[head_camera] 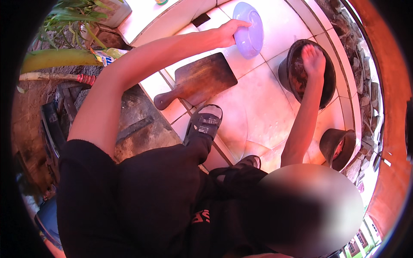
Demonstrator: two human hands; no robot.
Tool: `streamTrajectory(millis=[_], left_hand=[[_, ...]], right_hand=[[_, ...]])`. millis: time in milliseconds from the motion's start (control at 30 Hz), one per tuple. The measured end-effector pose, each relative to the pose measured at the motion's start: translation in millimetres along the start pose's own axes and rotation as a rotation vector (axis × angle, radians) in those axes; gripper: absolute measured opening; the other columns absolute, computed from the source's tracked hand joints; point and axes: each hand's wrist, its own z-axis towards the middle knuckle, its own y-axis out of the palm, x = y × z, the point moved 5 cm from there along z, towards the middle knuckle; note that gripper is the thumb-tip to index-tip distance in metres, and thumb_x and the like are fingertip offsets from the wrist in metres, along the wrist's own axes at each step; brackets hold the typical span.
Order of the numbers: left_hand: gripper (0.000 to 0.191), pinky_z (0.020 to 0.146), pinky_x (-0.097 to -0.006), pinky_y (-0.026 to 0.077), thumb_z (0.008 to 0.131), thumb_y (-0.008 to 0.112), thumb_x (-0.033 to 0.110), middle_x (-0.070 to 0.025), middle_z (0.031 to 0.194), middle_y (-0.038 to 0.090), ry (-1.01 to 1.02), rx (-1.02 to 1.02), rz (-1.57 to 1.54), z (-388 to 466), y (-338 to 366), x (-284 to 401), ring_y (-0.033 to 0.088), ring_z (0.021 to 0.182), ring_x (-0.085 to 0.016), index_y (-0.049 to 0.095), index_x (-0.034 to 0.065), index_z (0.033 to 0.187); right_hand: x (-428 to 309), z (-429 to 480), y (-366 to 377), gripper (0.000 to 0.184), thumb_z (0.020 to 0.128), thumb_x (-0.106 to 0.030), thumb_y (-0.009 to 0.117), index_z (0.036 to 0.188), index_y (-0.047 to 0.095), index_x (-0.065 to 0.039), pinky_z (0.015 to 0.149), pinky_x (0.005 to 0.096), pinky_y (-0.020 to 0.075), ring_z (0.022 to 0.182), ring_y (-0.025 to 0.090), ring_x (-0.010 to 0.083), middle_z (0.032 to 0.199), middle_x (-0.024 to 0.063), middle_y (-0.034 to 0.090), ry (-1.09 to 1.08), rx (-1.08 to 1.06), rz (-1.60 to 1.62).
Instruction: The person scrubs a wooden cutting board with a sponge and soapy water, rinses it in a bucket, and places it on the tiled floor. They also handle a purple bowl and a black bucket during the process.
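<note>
A purple, see-through plastic dish (255, 38) is tilted on its edge above the tiles, its near rim gripped by my left hand (229, 31). Over the mouth of a large black bucket (328, 82) is my right hand (313, 61), fingers extended and slightly blurred, with no object visible in it. The bucket holds what looks like dark, wet contents that I cannot make out. Between my left forearm and my sandalled foot, a dark wooden cutting board (206, 77) lies flat, its handle towards the lower left.
A smaller black bucket (329, 143) leans near the low tiled edge at right. My sandals (206, 121) rest by a raised tile strip. Left are a hose (51, 76), a printed packet (111, 55), dark wood pieces (55, 125) and leafy plants (69, 19). A stone border (366, 96) curves along the right.
</note>
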Motion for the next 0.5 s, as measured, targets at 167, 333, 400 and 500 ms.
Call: streamTrajectory(millis=[167, 333, 400, 500], left_hand=[[0.048, 0.098, -0.0409, 0.049, 0.083, 0.067, 0.008, -0.0165, 0.119, 0.061, -0.003, 0.064, 0.123, 29, 10, -15, 0.061, 0.11, -0.028, 0.05, -0.0062, 0.125], [0.046, 0.095, -0.0381, 0.049, 0.079, 0.069, 0.007, -0.0144, 0.115, 0.063, -0.042, 0.089, 0.387, 26, 6, -17, 0.06, 0.111, -0.025, 0.055, -0.0052, 0.121], [0.045, 0.096, -0.038, 0.047, 0.08, 0.069, 0.009, -0.014, 0.116, 0.063, -0.039, 0.102, 0.385, 17, -11, -14, 0.06, 0.111, -0.025, 0.056, -0.0048, 0.121], [0.046, 0.098, -0.0378, 0.044, 0.082, 0.069, 0.013, -0.0134, 0.117, 0.063, -0.07, 0.063, 0.427, 9, -13, -9, 0.058, 0.113, -0.025, 0.056, -0.004, 0.122]], right_hand=[[50, -65, 155, 0.044, 0.101, -0.02, 0.038, 0.116, 0.048, 0.02, 0.1, 0.0446, 0.0485, 0.103, 0.062, 0.0363, 0.114, 0.03, 0.058, 0.147, -0.413, -0.362], [27, -49, 144, 0.039, 0.095, -0.027, 0.055, 0.116, 0.061, 0.006, 0.098, 0.0357, 0.0474, 0.113, 0.06, 0.0259, 0.115, 0.0164, 0.064, -0.411, -0.378, -0.647], [-4, -43, 113, 0.028, 0.091, -0.018, 0.057, 0.104, 0.065, 0.005, 0.085, 0.0334, 0.0529, 0.096, 0.065, 0.0226, 0.103, 0.0132, 0.066, -0.537, -0.016, -0.629], [-38, 7, -6, 0.016, 0.086, -0.011, 0.055, 0.078, 0.062, 0.0, 0.057, 0.0262, 0.0504, 0.064, 0.062, 0.0177, 0.073, 0.0097, 0.062, -0.62, 0.377, -0.555]])
